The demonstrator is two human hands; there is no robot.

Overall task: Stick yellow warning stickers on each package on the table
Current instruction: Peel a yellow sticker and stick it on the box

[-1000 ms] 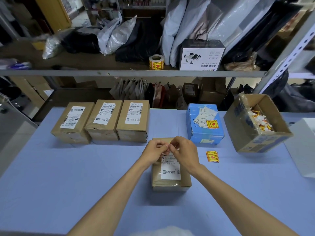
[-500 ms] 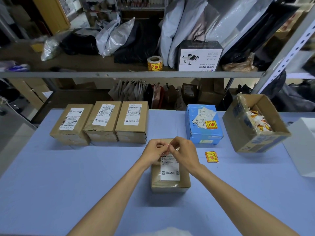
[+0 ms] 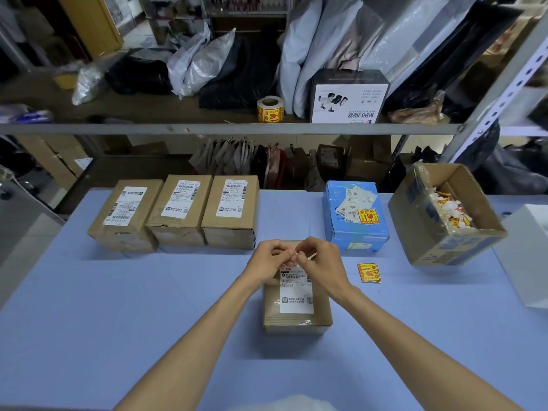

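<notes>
Clock directions are read from the central carton.

- Left hand (image 3: 268,258) and right hand (image 3: 321,262): the fingers of both are curled and the fingertips meet above the far end of the central carton. Together they pinch a small pale slip (image 3: 293,257); whether it carries print cannot be told.
- Central carton (image 3: 296,327): brown, lying flat on the blue table (image 3: 118,321), directly beneath the hands. Its top bears a white shipping label (image 3: 296,295) with a small logo and dark lines of print too fine to read.
- 10 to 11 o'clock: left carton (image 3: 126,232), middle carton (image 3: 178,232) and right carton (image 3: 229,235) form a row, side by side. Each is brown with a white barcode label on top, its text illegible.
- 1 o'clock: blue package (image 3: 354,238), with white labels and an applied yellow sticker (image 3: 368,216) that has a red mark and characters.
- 3 o'clock: loose yellow sticker (image 3: 369,272), flat on the table, near the right wrist but apart from it.
- 2 o'clock: open carton (image 3: 444,250), tilted, holding white and yellow paper scraps.
- 12 o'clock, on the shelf (image 3: 207,129): sticker roll (image 3: 270,109), standing on end. Just to its right is a boxed product (image 3: 348,97) whose print is upside down.
</notes>
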